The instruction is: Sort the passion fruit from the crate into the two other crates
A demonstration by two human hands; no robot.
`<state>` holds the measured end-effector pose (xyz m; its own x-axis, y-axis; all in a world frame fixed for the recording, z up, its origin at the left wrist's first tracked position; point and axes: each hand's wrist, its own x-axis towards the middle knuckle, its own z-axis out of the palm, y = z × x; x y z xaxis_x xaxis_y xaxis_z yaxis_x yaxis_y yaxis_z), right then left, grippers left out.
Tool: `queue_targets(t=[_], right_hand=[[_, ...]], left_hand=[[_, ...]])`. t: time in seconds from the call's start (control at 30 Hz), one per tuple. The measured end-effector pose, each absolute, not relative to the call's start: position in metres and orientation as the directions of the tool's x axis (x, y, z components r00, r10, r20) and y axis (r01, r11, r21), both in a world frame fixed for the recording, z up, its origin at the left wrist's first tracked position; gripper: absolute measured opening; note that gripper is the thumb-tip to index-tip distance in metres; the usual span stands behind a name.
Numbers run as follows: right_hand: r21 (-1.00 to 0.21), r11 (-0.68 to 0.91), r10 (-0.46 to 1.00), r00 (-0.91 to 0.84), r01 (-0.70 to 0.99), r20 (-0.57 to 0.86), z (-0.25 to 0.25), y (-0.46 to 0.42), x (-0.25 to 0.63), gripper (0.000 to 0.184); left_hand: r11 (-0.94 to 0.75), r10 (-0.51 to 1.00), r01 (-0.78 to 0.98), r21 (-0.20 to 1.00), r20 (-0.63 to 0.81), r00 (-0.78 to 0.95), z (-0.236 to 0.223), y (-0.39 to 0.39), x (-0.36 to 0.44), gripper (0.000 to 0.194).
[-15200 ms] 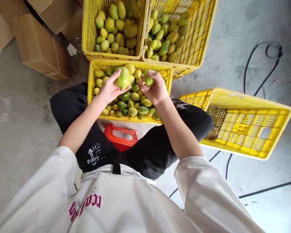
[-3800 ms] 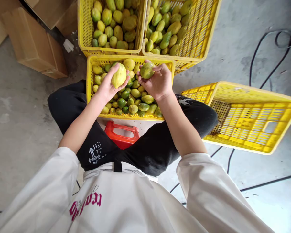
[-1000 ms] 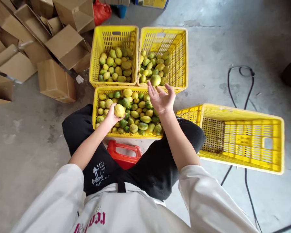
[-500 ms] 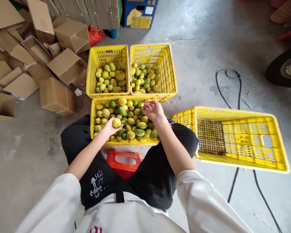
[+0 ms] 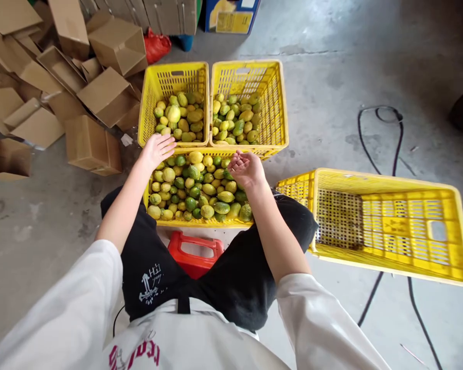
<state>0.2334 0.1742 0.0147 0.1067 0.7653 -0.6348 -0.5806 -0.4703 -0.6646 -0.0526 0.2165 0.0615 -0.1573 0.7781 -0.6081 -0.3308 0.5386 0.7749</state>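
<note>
My left hand (image 5: 159, 150) is over the near edge of the back-left yellow crate (image 5: 142, 121), fingers stretched out and nothing in them. Just beyond it, a large pale yellow-green lemon (image 5: 173, 113) appears above the other lemons in that crate; whether it touches them I cannot tell. My right hand (image 5: 248, 169) hovers palm up over the right part of the front yellow crate (image 5: 200, 224), fingers loosely bent, holding nothing. Yellow and green lemons (image 5: 208, 189) fill this front crate between my knees.
Another yellow crate (image 5: 284, 121) with lemons stands at the back right. To my right, a yellow crate (image 5: 393, 177) lies tilted near a black cable (image 5: 360, 128). Cardboard boxes (image 5: 94, 144) are heaped at the left. A red plastic item (image 5: 195, 262) sits between my legs.
My left hand has moved forward and left from the front crate to the back-left crate and let go of the lemon. The right hand stays nearly where it was.
</note>
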Motion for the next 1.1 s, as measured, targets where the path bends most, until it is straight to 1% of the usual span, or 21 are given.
queue_targets(t=[0.1, 0.17, 0.2, 0.27, 0.37, 0.43, 0.47, 0.53, 0.57, 0.6, 0.63, 0.67, 0.7, 0.73, 0.77, 0.8, 0.83, 0.9, 0.97, 1.03, 1.1], right_hand=[[-0.658, -0.474, 0.754, 0.117, -0.585, -0.647, 0.013, 0.174, 0.231, 0.010], [-0.664, -0.481, 0.745, 0.131, -0.573, -0.654, 0.010, 0.174, 0.231, 0.008], [-0.668, -0.486, 0.741, 0.140, -0.563, -0.657, 0.008, 0.173, 0.231, 0.008], [-0.674, -0.504, 0.730, 0.152, -0.540, -0.667, 0.002, 0.173, 0.232, 0.006], [-0.693, -0.547, 0.717, 0.164, -0.470, -0.678, -0.011, 0.169, 0.230, 0.005], [-0.745, -0.584, 0.735, 0.179, -0.323, -0.654, -0.020, 0.161, 0.224, 0.005], [-0.769, -0.596, 0.749, 0.186, -0.230, -0.636, -0.025, 0.156, 0.219, 0.005], [-0.815, -0.578, 0.807, 0.159, 0.023, -0.568, -0.034, 0.144, 0.205, 0.005], [-0.832, -0.529, 0.849, 0.103, 0.169, -0.519, -0.039, 0.139, 0.197, 0.007], [-0.835, -0.404, 0.897, -0.015, 0.374, -0.441, -0.044, 0.134, 0.189, 0.009], [-0.796, -0.213, 0.908, -0.185, 0.566, -0.375, -0.049, 0.132, 0.180, 0.013], [-0.729, 0.004, 0.868, -0.364, 0.685, -0.337, -0.054, 0.131, 0.170, 0.017], [-0.654, 0.195, 0.790, -0.512, 0.731, -0.336, -0.060, 0.132, 0.160, 0.022], [-0.596, 0.338, 0.700, -0.618, 0.728, -0.358, -0.066, 0.133, 0.150, 0.026], [-0.556, 0.427, 0.626, -0.676, 0.714, -0.388, -0.072, 0.135, 0.140, 0.029], [-0.521, 0.466, 0.597, -0.689, 0.715, -0.412, -0.078, 0.136, 0.130, 0.033], [-0.482, 0.459, 0.619, -0.658, 0.746, -0.430, -0.084, 0.137, 0.119, 0.037], [-0.436, 0.366, 0.726, -0.545, 0.822, -0.419, -0.095, 0.134, 0.099, 0.046], [-0.479, 0.228, 0.815, -0.436, 0.847, -0.383, -0.104, 0.128, 0.082, 0.048], [-0.571, 0.045, 0.875, -0.307, 0.820, -0.373, -0.112, 0.123, 0.071, 0.043], [-0.620, -0.098, 0.903, -0.192, 0.779, -0.384, -0.116, 0.120, 0.066, 0.038]], left_hand=[[0.643, 0.709, -0.240, 0.727, -0.684, -0.172, 0.048, 0.207, -0.057, 0.028], [0.645, 0.732, -0.157, 0.748, -0.663, -0.157, 0.041, 0.204, -0.055, 0.023], [0.633, 0.756, -0.089, 0.769, -0.639, -0.142, 0.038, 0.202, -0.054, 0.020], [0.613, 0.790, 0.103, 0.783, -0.605, -0.100, 0.032, 0.197, -0.054, 0.014], [0.560, 0.809, 0.378, 0.737, -0.585, -0.059, 0.014, 0.177, -0.059, 0.015], [0.525, 0.826, 0.479, 0.703, -0.556, -0.089, -0.003, 0.153, -0.059, 0.022], [0.525, 0.829, 0.487, 0.698, -0.549, -0.107, -0.012, 0.140, -0.057, 0.024], [0.531, 0.822, 0.492, 0.690, -0.559, -0.104, -0.029, 0.111, -0.048, 0.022], [0.527, 0.812, 0.504, 0.685, -0.581, -0.060, -0.036, 0.098, -0.041, 0.023], [0.521, 0.804, 0.505, 0.688, -0.594, -0.020, -0.041, 0.085, -0.033, 0.026], [0.509, 0.796, 0.504, 0.698, -0.605, 0.035, -0.045, 0.073, -0.025, 0.029], [0.497, 0.781, 0.505, 0.706, -0.617, 0.095, -0.048, 0.062, -0.017, 0.033], [0.476, 0.766, 0.509, 0.717, -0.622, 0.160, -0.051, 0.053, -0.010, 0.035], [0.439, 0.744, 0.521, 0.733, -0.621, 0.248, -0.052, 0.045, -0.003, 0.034], [0.360, 0.708, 0.558, 0.747, -0.609, 0.358, -0.054, 0.038, 0.003, 0.031], [0.322, 0.690, 0.572, 0.754, -0.601, 0.404, -0.055, 0.033, 0.007, 0.027], [0.279, 0.678, 0.591, 0.757, -0.591, 0.437, -0.057, 0.029, 0.010, 0.023], [0.224, 0.691, 0.626, 0.747, -0.574, 0.439, -0.061, 0.027, 0.013, 0.021], [0.194, 0.717, 0.652, 0.733, -0.559, 0.416, -0.065, 0.029, 0.012, 0.022], [0.194, 0.739, 0.668, 0.719, -0.554, 0.383, -0.069, 0.034, 0.009, 0.021], [0.195, 0.750, 0.686, 0.701, -0.557, 0.356, -0.072, 0.038, 0.007, 0.019]])
